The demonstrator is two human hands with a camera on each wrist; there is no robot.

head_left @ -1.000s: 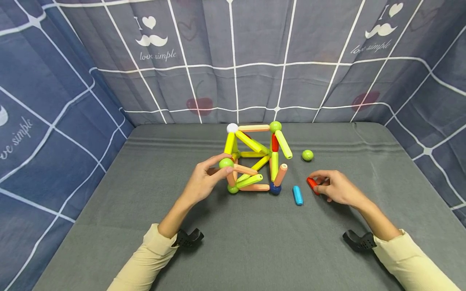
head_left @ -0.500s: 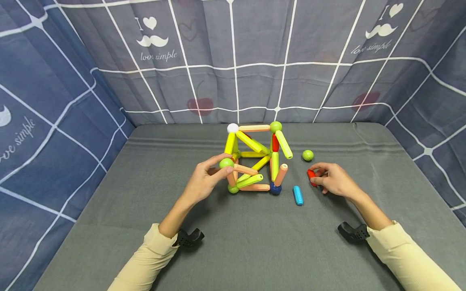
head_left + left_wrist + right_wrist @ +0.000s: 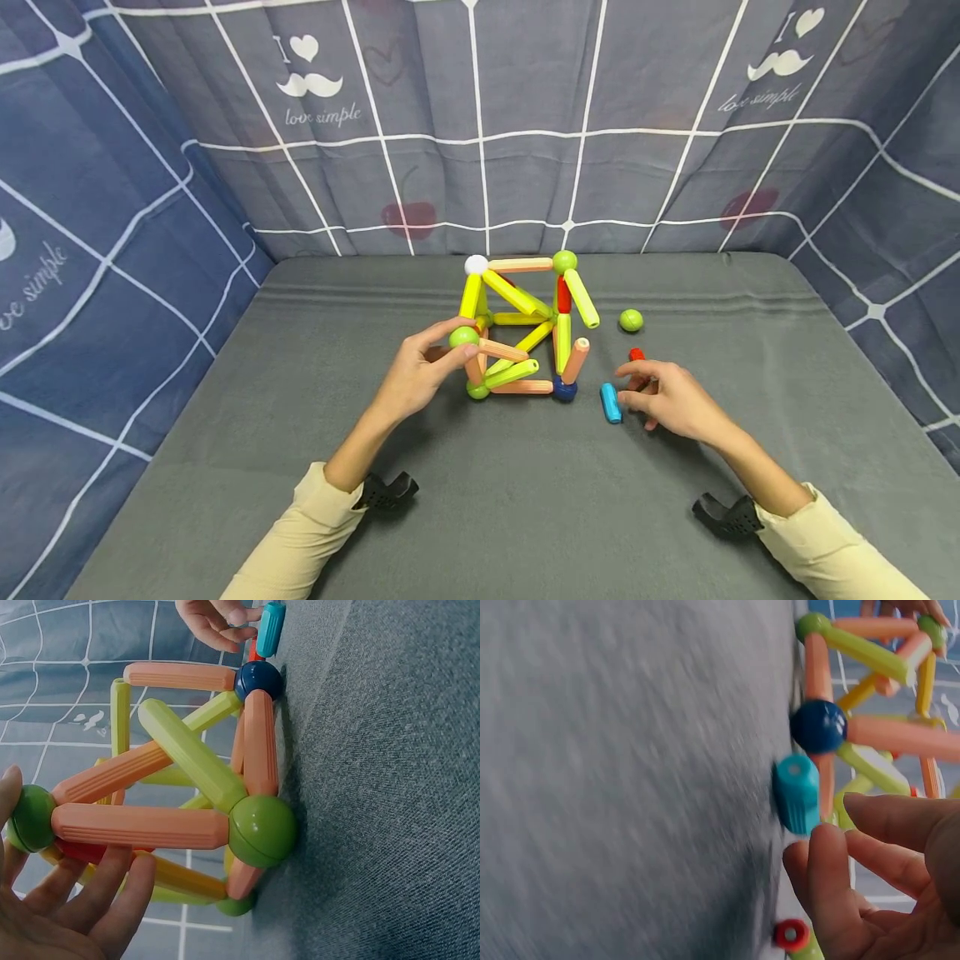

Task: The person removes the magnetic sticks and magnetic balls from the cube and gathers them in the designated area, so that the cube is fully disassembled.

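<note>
My left hand [image 3: 415, 373] pinches a green ball [image 3: 464, 337] at the near upper left corner of a frame of magnetic rods and balls. Peach rods run from that ball, one down to a lower green ball [image 3: 262, 831], another towards the right. My right hand [image 3: 678, 402] hovers beside a short blue magnetic rod [image 3: 611, 403] lying on the cloth. In the right wrist view its thumb and fingers are spread apart near the blue rod [image 3: 797, 793], with nothing between them. Behind that hand lies a red rod [image 3: 637, 354], partly hidden.
A loose green ball [image 3: 632, 321] lies right of the frame. A dark blue ball [image 3: 564, 390] forms its near right corner, with a peach rod [image 3: 576, 362] sticking up. The white ball [image 3: 476, 265] tops the far left corner. Grid-patterned curtains [image 3: 525, 183] surround the grey cloth.
My right hand moved the red rod slightly away from me and let it go, then came across to the blue rod. The left hand has kept its pinch on the green ball.
</note>
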